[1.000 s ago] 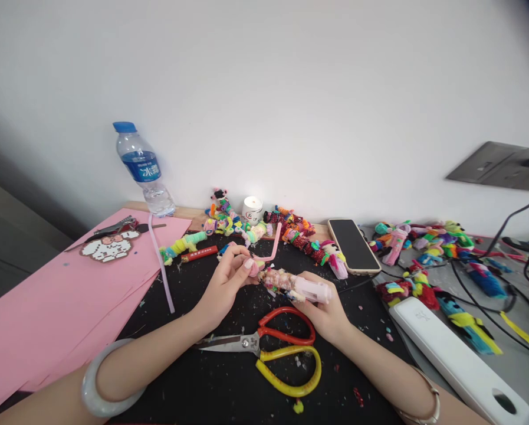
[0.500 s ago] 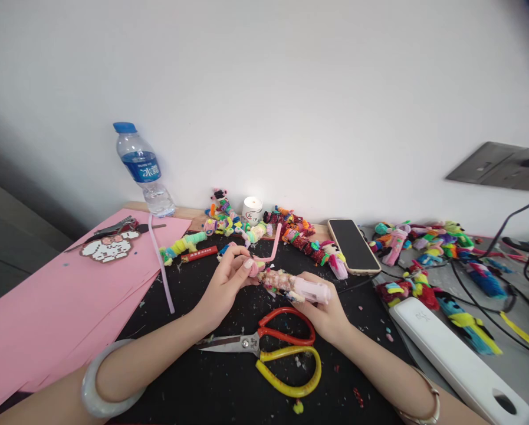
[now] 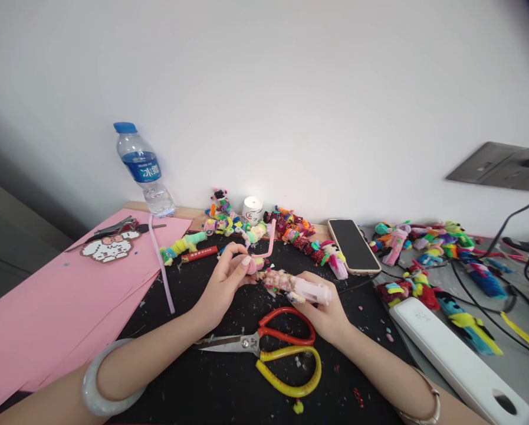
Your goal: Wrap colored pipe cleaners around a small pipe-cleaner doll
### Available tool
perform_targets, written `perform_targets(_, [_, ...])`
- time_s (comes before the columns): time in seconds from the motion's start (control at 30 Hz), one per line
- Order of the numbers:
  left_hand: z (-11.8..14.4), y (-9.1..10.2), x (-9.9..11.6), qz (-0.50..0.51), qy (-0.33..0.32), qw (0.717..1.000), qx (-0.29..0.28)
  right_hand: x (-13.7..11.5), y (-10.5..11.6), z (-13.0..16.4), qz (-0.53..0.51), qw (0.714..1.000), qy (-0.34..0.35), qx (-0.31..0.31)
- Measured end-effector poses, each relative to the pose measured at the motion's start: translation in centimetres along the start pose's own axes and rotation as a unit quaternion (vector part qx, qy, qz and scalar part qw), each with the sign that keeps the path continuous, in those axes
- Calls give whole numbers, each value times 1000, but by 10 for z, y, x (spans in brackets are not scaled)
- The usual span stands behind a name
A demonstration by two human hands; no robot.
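Bending the pink stick (image 3: 268, 243) a bit more upright than a second ago, the left hand (image 3: 223, 282) pinches its end at the tube (image 3: 296, 286), gripped by the right hand (image 3: 324, 313), mid-frame above the scissors (image 3: 273, 348).

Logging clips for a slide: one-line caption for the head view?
Left hand winds a fuzzy pink pipe cleaner onto a colourful wrapped white plastic tube in the right hand, above red-and-yellow-handled scissors.

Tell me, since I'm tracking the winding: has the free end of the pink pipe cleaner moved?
Yes. The pink pipe cleaner tip has swung slightly left, toward the candle, pinched by the left hand.
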State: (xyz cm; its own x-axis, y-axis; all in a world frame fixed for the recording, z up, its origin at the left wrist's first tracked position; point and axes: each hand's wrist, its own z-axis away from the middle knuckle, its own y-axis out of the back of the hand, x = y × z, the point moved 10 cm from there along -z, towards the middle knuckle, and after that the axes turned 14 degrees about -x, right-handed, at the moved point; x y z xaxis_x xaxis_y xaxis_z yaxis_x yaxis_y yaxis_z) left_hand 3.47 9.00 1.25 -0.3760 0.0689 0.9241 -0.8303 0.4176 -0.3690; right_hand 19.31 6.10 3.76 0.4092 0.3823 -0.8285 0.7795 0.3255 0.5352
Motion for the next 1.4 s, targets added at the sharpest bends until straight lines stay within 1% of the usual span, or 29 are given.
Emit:
perform_targets(0.23, [0,7,-2,38,-7,999,29,-4,0,1,68,998,6,2])
perform_targets(0.43, [-1,13,-1,36,-21,998,44,-15,-4,1,135,990,36,-12])
perform_targets(0.7, [0,13,1,29,-22,998,44,-18,-4,1,148,988,44,-14])
perform_targets(0.9, [-1,10,-1,52,-23,998,33,-19,-4,1,143,989,47,-10])
perform_targets(1.1, [-2,8,-3,69,-18,997,25,-13,-1,1,135,990,32,2])
perform_targets(1.4, [-1,6,-5,73,-15,997,18,-8,-1,2,109,994,16,5])
